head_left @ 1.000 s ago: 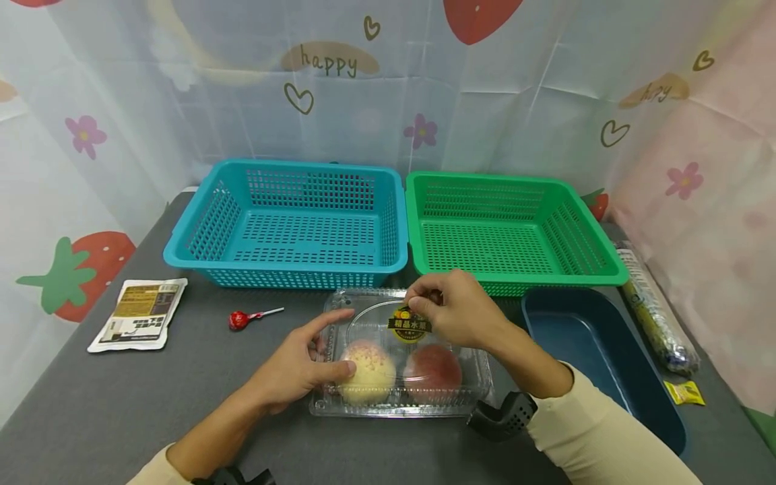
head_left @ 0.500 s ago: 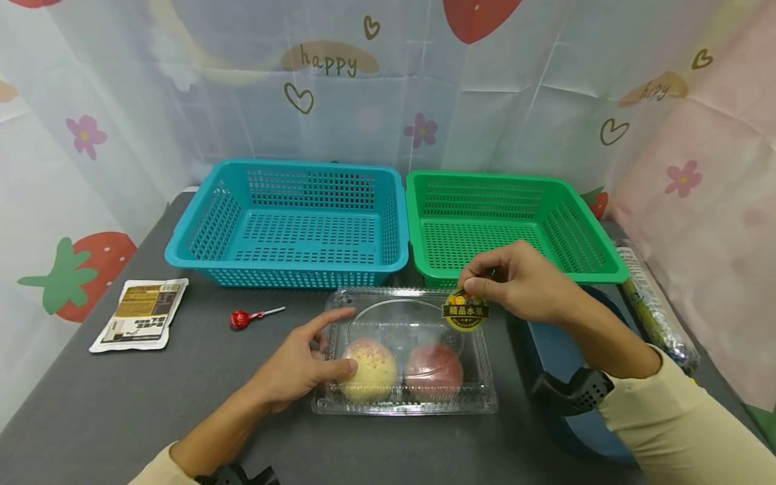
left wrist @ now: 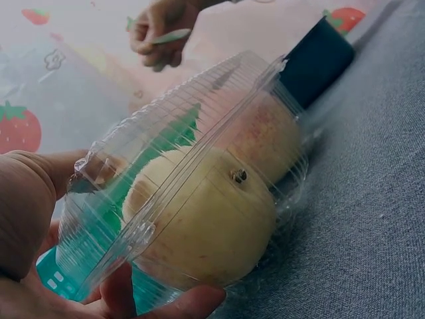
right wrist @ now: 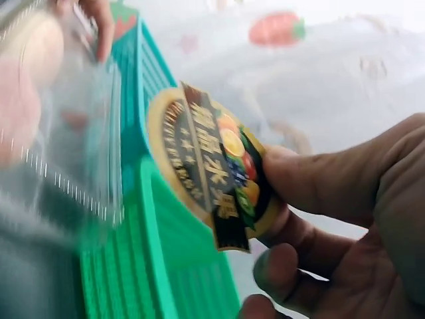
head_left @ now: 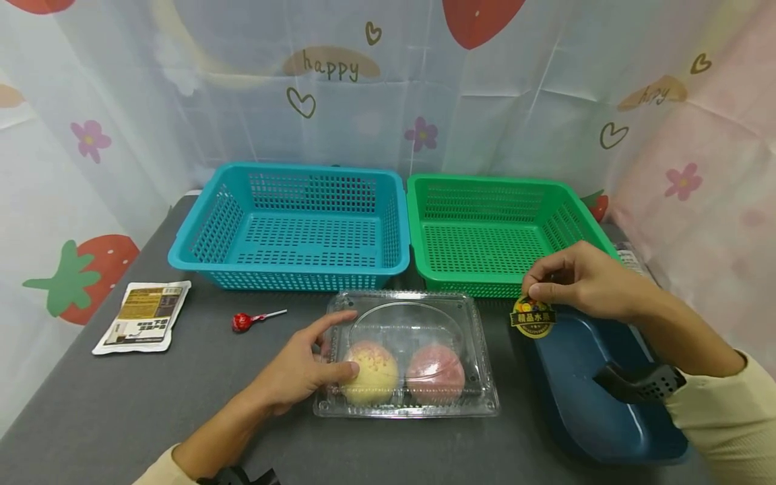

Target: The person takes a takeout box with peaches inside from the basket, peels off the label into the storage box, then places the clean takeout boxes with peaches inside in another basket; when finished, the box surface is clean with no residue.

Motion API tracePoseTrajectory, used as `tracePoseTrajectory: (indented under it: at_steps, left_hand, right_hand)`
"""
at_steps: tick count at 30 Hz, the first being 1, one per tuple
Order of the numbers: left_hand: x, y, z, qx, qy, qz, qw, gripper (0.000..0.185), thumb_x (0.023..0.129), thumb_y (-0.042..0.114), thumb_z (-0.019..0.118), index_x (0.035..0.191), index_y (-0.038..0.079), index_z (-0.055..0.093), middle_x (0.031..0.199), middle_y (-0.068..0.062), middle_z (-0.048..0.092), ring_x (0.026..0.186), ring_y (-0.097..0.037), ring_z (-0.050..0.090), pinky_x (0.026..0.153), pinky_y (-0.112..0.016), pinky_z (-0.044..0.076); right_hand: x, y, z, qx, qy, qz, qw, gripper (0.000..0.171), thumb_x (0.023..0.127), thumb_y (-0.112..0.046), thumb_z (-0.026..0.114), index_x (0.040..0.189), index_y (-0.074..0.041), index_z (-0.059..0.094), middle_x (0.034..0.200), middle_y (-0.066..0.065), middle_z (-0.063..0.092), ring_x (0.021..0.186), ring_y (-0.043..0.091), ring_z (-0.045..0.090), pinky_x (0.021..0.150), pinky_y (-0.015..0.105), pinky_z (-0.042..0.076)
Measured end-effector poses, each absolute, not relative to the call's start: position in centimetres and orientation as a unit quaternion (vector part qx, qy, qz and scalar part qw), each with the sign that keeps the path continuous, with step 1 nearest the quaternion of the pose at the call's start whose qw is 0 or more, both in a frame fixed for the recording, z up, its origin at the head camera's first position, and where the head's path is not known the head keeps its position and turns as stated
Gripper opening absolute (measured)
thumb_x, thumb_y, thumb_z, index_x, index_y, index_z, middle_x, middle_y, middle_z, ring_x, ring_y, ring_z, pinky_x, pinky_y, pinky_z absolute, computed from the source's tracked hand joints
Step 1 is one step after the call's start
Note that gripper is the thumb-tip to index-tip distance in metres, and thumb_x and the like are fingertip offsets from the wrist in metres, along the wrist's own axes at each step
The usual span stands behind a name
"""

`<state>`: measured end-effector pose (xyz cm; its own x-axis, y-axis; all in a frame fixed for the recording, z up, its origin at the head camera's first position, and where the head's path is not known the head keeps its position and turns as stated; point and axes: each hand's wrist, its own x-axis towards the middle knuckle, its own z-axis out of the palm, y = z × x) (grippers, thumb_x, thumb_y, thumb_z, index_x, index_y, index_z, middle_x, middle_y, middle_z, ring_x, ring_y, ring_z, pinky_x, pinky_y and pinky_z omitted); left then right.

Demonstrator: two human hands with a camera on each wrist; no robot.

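Round yellow-and-black sticker with little fruit pictures and printed characters, peeled off and dangling from the right hand, up in the air over the near-left corner of the dark blue tray. Clear plastic fruit box sitting flat on the grey table, lid shut, steadied at its left end by the left hand. Two round fruits inside, side by side at the near edge: pale yellow one on the left, pinkish-red one on the right.
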<state>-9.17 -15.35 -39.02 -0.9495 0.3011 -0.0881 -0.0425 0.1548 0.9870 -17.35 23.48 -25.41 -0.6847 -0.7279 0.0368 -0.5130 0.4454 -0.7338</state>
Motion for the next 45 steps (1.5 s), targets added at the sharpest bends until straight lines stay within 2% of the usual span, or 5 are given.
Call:
tracePoseTrajectory:
  at_steps: [8, 16, 28, 39, 45]
  left_hand:
    - [-9.2, -15.3, -39.1, 0.087, 0.749, 0.643, 0.131, 0.075, 0.077, 0.007, 0.080, 0.143, 0.014, 0.045, 0.077, -0.010, 0.039, 0.054, -0.014, 0.044, 0.045, -0.026, 0.043]
    - [-9.2, -15.3, -39.1, 0.085, 0.749, 0.643, 0.135, 0.075, 0.077, 0.008, 0.080, 0.143, 0.016, 0.046, 0.079, -0.011, 0.038, 0.055, -0.015, 0.043, 0.045, -0.026, 0.044]
    - [-9.2, -15.4, -39.2, 0.082, 0.745, 0.646, 0.143, 0.074, 0.079, 0.010, 0.080, 0.143, 0.018, 0.045, 0.081, -0.012, 0.039, 0.055, -0.016, 0.045, 0.046, -0.027, 0.045]
    - [-9.2, -15.5, -39.3, 0.086, 0.738, 0.652, 0.148, 0.074, 0.080, 0.010, 0.079, 0.144, 0.017, 0.044, 0.085, -0.014, 0.038, 0.057, -0.016, 0.045, 0.046, -0.027, 0.045]
    - [-9.2, -15.6, -39.4, 0.090, 0.729, 0.662, 0.148, 0.074, 0.080, 0.010, 0.079, 0.144, 0.016, 0.043, 0.085, -0.013, 0.037, 0.058, -0.016, 0.044, 0.045, -0.027, 0.045]
  right_hand:
    - [-18.3, 27.5, -27.6, -0.368, 0.826, -0.376, 0.201, 0.013, 0.095, 0.003, 0.056, 0.093, -0.002, 0.068, 0.078, 0.004, 0.066, 0.069, 0.018, 0.060, 0.063, 0.028, 0.052]
    - [-18.9, 30.2, -29.8, -0.325, 0.829, -0.384, 0.243, 0.012, 0.096, 0.000, 0.056, 0.094, -0.001, 0.067, 0.082, 0.004, 0.065, 0.076, 0.018, 0.060, 0.069, 0.030, 0.052]
    - [-19.8, 32.7, -34.6, -0.296, 0.825, -0.384, 0.291, 0.013, 0.097, -0.004, 0.056, 0.092, -0.001, 0.068, 0.083, 0.002, 0.065, 0.074, 0.014, 0.060, 0.067, 0.034, 0.052]
    - [-19.9, 33.7, -37.5, -0.302, 0.843, -0.356, 0.269, 0.013, 0.095, -0.007, 0.060, 0.091, -0.002, 0.071, 0.083, -0.002, 0.065, 0.073, 0.009, 0.059, 0.063, 0.028, 0.051]
    - [-19.8, 33.7, -38.4, -0.331, 0.844, -0.343, 0.246, 0.013, 0.094, -0.003, 0.060, 0.090, -0.002, 0.072, 0.082, -0.002, 0.068, 0.073, 0.011, 0.062, 0.062, 0.028, 0.052]
